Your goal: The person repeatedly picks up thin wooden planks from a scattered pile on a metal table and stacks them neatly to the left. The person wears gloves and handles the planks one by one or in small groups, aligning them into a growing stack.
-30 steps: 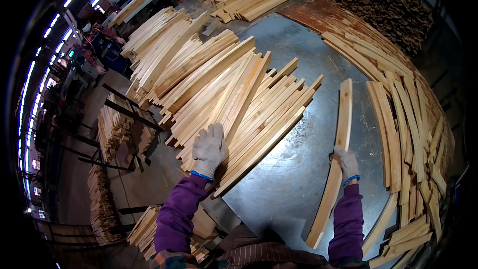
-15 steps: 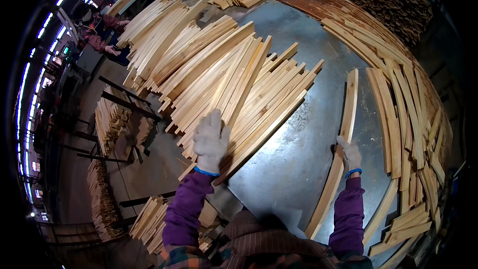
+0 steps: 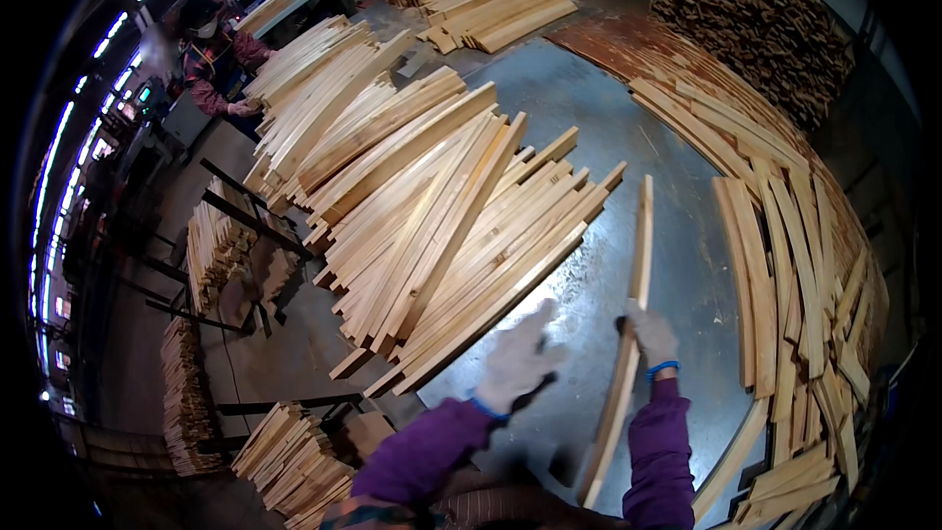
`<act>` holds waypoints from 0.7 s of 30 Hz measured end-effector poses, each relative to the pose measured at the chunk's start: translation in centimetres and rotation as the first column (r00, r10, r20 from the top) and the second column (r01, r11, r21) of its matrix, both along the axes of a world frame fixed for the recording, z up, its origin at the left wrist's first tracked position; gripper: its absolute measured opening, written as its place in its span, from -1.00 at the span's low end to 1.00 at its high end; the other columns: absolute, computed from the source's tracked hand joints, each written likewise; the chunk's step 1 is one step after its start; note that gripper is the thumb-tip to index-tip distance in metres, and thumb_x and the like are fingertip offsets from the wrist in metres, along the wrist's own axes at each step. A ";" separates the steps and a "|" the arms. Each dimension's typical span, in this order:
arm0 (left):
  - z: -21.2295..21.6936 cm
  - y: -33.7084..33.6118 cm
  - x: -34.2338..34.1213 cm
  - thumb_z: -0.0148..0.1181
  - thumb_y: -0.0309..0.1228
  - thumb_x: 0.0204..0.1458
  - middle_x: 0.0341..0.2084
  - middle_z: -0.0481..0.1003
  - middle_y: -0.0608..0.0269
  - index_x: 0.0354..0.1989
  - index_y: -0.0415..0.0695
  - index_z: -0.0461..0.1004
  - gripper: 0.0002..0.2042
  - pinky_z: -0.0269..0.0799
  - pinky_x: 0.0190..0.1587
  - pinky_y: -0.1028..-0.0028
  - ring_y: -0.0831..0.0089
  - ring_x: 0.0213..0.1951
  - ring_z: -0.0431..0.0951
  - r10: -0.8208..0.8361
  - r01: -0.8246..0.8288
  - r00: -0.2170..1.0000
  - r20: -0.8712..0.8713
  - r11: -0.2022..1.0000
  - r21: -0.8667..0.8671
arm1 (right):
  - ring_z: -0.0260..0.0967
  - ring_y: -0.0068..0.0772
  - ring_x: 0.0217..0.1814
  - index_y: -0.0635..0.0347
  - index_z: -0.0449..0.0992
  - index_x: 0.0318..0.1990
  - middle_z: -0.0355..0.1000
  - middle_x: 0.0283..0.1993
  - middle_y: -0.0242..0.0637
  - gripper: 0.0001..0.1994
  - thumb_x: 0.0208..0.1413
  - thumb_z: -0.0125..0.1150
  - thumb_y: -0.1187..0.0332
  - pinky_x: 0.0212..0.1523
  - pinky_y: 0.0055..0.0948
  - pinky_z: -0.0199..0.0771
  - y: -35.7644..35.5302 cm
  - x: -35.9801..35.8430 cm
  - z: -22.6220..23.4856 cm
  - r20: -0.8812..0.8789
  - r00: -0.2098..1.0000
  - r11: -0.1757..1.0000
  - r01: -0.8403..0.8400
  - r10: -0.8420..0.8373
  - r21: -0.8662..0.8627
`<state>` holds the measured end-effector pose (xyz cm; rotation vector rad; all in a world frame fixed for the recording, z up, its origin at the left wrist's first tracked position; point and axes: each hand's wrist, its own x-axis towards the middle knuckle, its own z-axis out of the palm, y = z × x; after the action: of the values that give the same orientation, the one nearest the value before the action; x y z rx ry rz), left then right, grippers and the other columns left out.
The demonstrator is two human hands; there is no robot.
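A fan of pale wooden slats (image 3: 461, 206) overhung the left edge of the grey metal worktop (image 3: 692, 265). Over the worktop's near part, your left hand (image 3: 517, 363) hung empty, fingers spread. At the worktop's middle, your right hand (image 3: 650, 336) had its fingers around one long, pale wooden slat (image 3: 616, 407), seemingly being positioned; shifting it called for bare metal, short of jumbled pale wooden strips (image 3: 795, 265) at the worktop's right.

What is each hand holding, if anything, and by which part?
The right hand holds a wooden strip around its middle. The left hand holds nothing.
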<state>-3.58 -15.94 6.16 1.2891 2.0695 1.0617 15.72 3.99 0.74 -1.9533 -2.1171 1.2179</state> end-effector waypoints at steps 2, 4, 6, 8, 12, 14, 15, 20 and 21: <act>2.5 -4.4 -5.8 0.42 -0.14 0.02 0.20 0.44 -0.28 0.43 -0.25 0.23 -0.18 0.44 0.22 0.07 -0.10 0.18 0.50 0.172 -0.162 0.974 -0.150 0.984 0.078 | 0.47 0.15 0.23 0.14 0.55 0.19 0.49 0.27 0.02 -0.50 0.30 0.11 -0.04 0.22 -0.03 0.45 3.6 1.5 0.2 0.067 0.991 0.977 -0.123 0.113 0.176; 4.7 -6.4 -11.6 0.48 -0.14 -0.08 0.15 0.44 -0.29 0.42 -0.28 0.21 -0.10 0.48 0.13 0.06 -0.12 0.10 0.50 0.235 -0.247 0.916 -0.324 0.969 0.003 | 0.50 0.09 0.20 0.11 0.55 0.14 0.49 0.28 -0.06 -0.63 0.31 0.13 0.15 0.20 -0.04 0.48 7.3 0.2 1.0 0.264 0.941 0.809 -0.319 0.211 0.494; 6.6 -6.1 -15.7 0.52 -0.11 -0.15 0.09 0.42 -0.26 0.40 -0.28 0.20 -0.06 0.50 0.03 0.04 -0.14 0.02 0.49 0.175 -0.275 0.841 -0.512 0.953 -0.126 | 0.51 0.08 0.16 0.11 0.53 0.16 0.51 0.22 -0.06 -0.63 0.28 0.09 0.20 0.16 -0.08 0.51 8.1 -7.4 5.4 0.105 0.883 0.632 -0.406 0.457 0.660; 4.5 -6.3 -19.5 0.53 -0.07 -0.17 0.07 0.38 -0.22 0.38 -0.25 0.19 -0.05 0.50 -0.04 0.04 -0.14 -0.04 0.49 0.122 -0.256 0.656 -0.745 0.964 -0.068 | 0.52 0.12 0.12 0.08 0.51 0.23 0.55 0.13 0.00 -0.54 0.29 0.03 0.07 0.11 -0.08 0.52 8.7 -19.8 8.2 -0.155 0.805 0.683 -0.364 0.572 0.633; 4.7 -2.9 -19.8 0.54 0.02 -0.29 0.05 0.32 -0.18 0.32 -0.17 0.20 -0.02 0.45 -0.05 -0.01 -0.20 -0.05 0.46 0.021 -0.254 0.830 -0.558 0.904 -0.344 | 0.56 0.21 -0.05 0.14 0.43 0.31 0.60 -0.08 0.13 -0.49 0.20 0.03 0.26 -0.03 0.07 0.54 13.8 -35.2 11.8 0.192 0.794 0.702 -0.602 0.577 0.380; 4.6 -2.5 -19.4 0.54 -0.04 -0.31 -0.03 0.30 -0.09 0.27 -0.16 0.22 -0.07 0.44 -0.09 -0.01 -0.12 -0.09 0.44 0.037 -0.261 0.802 -0.596 0.920 -0.293 | 0.61 0.14 -0.21 0.22 0.62 0.08 0.64 -0.23 0.04 -0.62 0.12 0.17 0.33 -0.18 0.05 0.58 16.0 -38.5 10.8 0.311 0.730 0.702 -0.678 0.608 0.219; 4.6 -2.8 -19.4 0.53 -0.05 -0.30 -0.02 0.29 -0.09 0.27 -0.16 0.23 -0.08 0.44 -0.10 0.00 -0.11 -0.09 0.43 0.043 -0.273 0.799 -0.600 0.915 -0.298 | 0.62 0.12 -0.23 0.24 0.68 -0.02 0.65 -0.25 0.01 -0.68 0.10 0.20 0.34 -0.21 0.04 0.59 15.8 -39.7 10.1 0.417 0.704 0.659 -0.700 0.574 0.275; 4.5 -3.4 -20.4 0.50 -0.06 -0.26 0.02 0.28 -0.13 0.28 -0.18 0.23 -0.10 0.43 -0.11 0.01 -0.09 -0.08 0.41 0.040 -0.258 0.826 -0.563 0.914 -0.314 | 0.65 0.09 -0.15 0.18 0.75 -0.22 0.67 -0.19 -0.02 -0.75 0.16 0.17 0.31 -0.19 0.04 0.61 15.0 -42.8 8.5 0.490 0.687 0.625 -0.713 0.536 0.317; 4.6 -3.5 -20.5 0.50 -0.05 -0.26 0.03 0.28 -0.14 0.28 -0.19 0.24 -0.10 0.43 -0.11 0.01 -0.09 -0.07 0.41 0.038 -0.256 0.831 -0.555 0.912 -0.320 | 0.65 0.08 -0.15 0.16 0.76 -0.24 0.67 -0.20 -0.03 -0.76 0.17 0.17 0.30 -0.19 0.04 0.61 14.6 -42.9 8.4 0.526 0.673 0.577 -0.731 0.520 0.364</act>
<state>-24.10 -19.40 10.72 1.3330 2.6637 0.3101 -27.20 18.55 9.14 -1.2211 -3.0667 0.1070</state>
